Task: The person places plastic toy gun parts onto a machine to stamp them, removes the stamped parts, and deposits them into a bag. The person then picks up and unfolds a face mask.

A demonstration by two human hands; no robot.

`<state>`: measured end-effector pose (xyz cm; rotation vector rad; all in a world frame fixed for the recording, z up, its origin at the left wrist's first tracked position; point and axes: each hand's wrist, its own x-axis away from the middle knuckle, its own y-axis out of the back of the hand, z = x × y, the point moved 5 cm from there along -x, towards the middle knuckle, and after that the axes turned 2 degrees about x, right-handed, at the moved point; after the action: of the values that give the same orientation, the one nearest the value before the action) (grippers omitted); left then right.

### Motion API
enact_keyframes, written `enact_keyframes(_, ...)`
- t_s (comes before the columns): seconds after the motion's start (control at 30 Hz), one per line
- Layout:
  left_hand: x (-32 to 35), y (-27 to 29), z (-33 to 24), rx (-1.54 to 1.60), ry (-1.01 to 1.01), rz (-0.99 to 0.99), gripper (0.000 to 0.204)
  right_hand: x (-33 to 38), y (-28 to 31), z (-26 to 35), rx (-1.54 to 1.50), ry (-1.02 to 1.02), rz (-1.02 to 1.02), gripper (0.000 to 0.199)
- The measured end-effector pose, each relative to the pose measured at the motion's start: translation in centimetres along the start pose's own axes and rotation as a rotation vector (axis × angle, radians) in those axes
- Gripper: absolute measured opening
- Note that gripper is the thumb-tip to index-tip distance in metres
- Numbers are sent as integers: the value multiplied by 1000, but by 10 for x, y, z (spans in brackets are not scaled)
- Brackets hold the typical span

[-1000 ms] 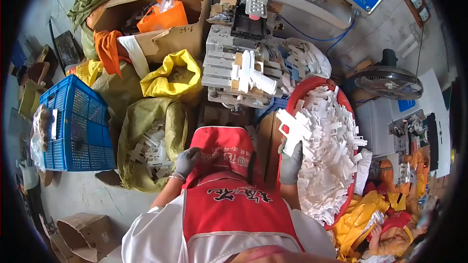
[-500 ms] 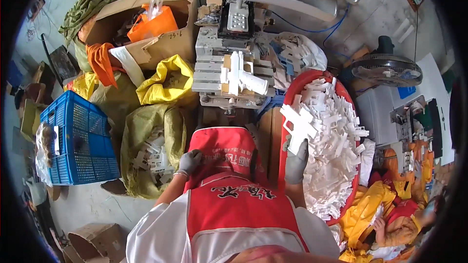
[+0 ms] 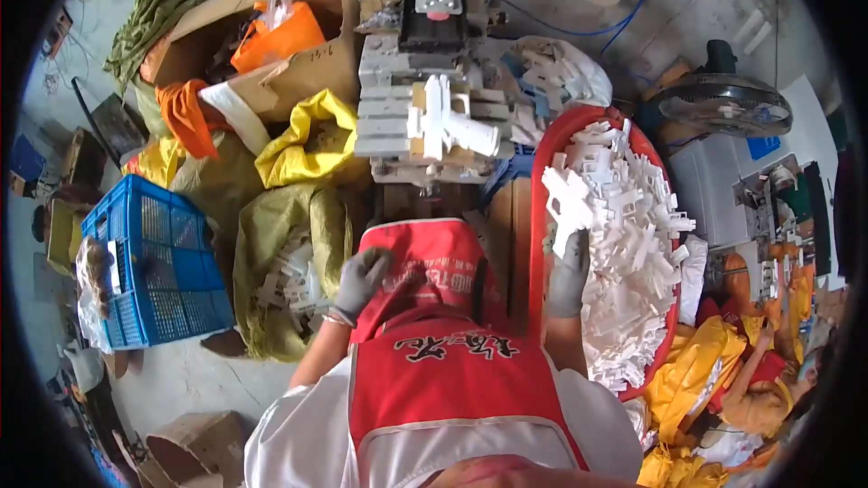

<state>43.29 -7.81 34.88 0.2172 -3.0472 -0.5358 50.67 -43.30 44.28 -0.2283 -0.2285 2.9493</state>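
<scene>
The red tub [image 3: 559,137] stood at the person's right, heaped with white plastic pieces [image 3: 633,262], and took up most of the space on that side. Ahead and to the left was the big cardboard box [image 3: 298,81], with an orange bag [image 3: 285,43] in its mouth. The metal machine [image 3: 380,117] stood straight ahead, past the person's lap and between the box and the tub. The blue crate [image 3: 185,294] was at the far left. Nearer the left arm, the olive sack [image 3: 253,253] gaped open with more white pieces inside, and a yellow sack [image 3: 294,163] stood just beyond it. A black fan [image 3: 728,113] stood past the tub, on the right.

The gloved left hand [image 3: 363,280] was over the red cloth on the lap, its fingers loosely bent; whether it held or touched anything could not be told. The gloved right hand [image 3: 570,276] gripped one end of a white toy gun [image 3: 571,201], which stuck out ahead of the fingers, over the tub's left side. Another gun-shaped piece [image 3: 440,122] lay on the machine, ahead of both hands and between them.
</scene>
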Motion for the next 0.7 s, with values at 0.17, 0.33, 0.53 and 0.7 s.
enact_keyframes(0.17,-7,35,-256,184,-756,231,22,3,16,-23,82,-112,-112,48)
enact_keyframes(0.33,23,7,-355,651,-1365,375,16,14,21,-19,95,-138,-159,50)
enact_keyframes(0.53,35,-7,-361,834,-1349,418,22,22,22,-24,10,-164,-123,50)
enact_keyframes(0.7,38,-17,-359,870,-1305,472,27,27,33,-26,-67,-197,-111,50)
